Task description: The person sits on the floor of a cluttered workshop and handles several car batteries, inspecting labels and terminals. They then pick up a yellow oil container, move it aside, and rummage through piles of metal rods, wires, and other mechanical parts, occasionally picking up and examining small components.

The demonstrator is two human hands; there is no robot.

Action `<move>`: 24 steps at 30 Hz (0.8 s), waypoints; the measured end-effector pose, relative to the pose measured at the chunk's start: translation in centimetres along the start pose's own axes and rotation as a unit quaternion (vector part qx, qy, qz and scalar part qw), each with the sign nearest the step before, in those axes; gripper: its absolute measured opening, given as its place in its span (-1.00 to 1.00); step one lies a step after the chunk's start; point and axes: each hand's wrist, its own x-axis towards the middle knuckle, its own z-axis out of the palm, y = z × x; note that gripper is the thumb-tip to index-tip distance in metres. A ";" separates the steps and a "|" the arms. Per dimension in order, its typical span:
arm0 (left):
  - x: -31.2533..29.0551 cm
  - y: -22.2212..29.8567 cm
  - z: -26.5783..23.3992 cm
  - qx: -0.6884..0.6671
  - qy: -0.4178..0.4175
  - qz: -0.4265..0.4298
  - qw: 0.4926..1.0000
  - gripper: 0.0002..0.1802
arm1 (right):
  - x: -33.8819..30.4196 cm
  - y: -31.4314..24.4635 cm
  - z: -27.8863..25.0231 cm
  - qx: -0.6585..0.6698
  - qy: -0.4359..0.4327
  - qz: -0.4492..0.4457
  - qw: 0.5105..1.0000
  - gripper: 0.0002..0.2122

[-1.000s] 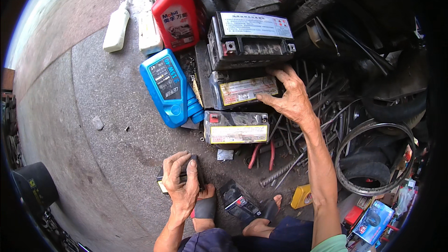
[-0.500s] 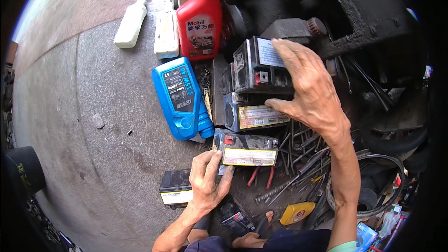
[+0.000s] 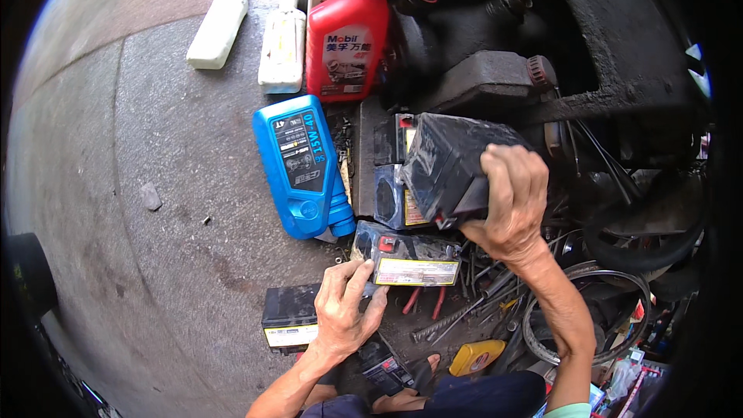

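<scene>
Black plastic, scuffed: big batt [image 3: 453,159] is in R hand [image 3: 512,205], fingers curled over its R end, thumb on nr side, batt tilted. R hand is the nearer one, right on it; L hand [image 3: 344,306] is well off to nr-L, w/ grey batt [image 3: 422,248] btwn. Big batt's long axis looks roughly L–R, but it's foreshortened, so approx only. L hand: thumb & fingers parted, tips at nr-L corner of grey batt; can't tell if pinching it or just touching.

Low batt [image 3: 290,306] on floor [image 3: 193,186], just L of L hand & partly hidden by it. Beyond grey batt: blue-sided batt [image 3: 389,197], then far batt [image 3: 387,147], both partly covered by big batt. Red-handled pliers [image 3: 439,303] just nr side of grey batt; yellow bottle [image 3: 476,358] nearer floor's nr edge.

Further out: blue bottle [image 3: 298,170] flat, L of the batts; red bottle [image 3: 348,42] upright twd floor's far edge.

Labels: grey batt has yellow-bordered white label, print too small to read; low batt's is similar, also unreadable. Blue bottle: dark label, large blue lettering running sideways. Red bottle: bold brand lettering, pale & dark, plus small pic. No label visible on big batt's upper faces.
</scene>
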 end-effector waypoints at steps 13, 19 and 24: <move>-0.1 -0.2 0.5 0.005 -0.004 0.004 1.000 -0.36 | -5.2 -2.0 2.2 -0.080 0.079 -0.012 0.994 -0.39; -0.3 -0.1 0.2 -0.001 -0.010 -0.020 1.000 -0.38 | -4.7 -3.3 2.5 -0.066 0.101 0.071 0.990 -0.69; -0.4 -0.3 0.1 -0.005 -0.013 -0.022 1.000 -0.38 | -3.2 -1.9 1.6 -0.007 0.089 0.094 0.992 -0.34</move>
